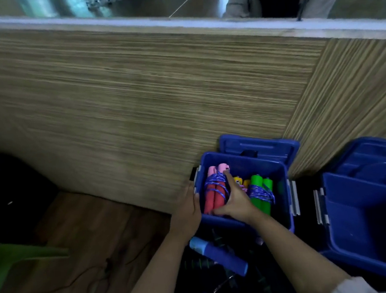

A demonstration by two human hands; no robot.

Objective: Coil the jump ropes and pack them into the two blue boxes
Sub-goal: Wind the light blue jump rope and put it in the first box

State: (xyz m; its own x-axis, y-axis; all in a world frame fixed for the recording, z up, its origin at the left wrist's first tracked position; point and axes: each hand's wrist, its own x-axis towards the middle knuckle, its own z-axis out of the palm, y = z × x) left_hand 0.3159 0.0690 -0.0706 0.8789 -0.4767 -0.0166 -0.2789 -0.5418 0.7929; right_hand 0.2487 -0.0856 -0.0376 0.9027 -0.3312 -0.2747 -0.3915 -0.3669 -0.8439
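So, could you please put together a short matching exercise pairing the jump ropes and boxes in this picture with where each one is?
Things:
1. pink-handled jump rope
2. green-handled jump rope
3. blue handle
4. right blue box

Places or states:
A. lying outside the boxes, between the forearms
B. under the right hand, at the left end of the left blue box
C. no rope visible inside
D. at the right end of the left blue box

Pairs: 1-B, 2-D, 3-A, 4-C
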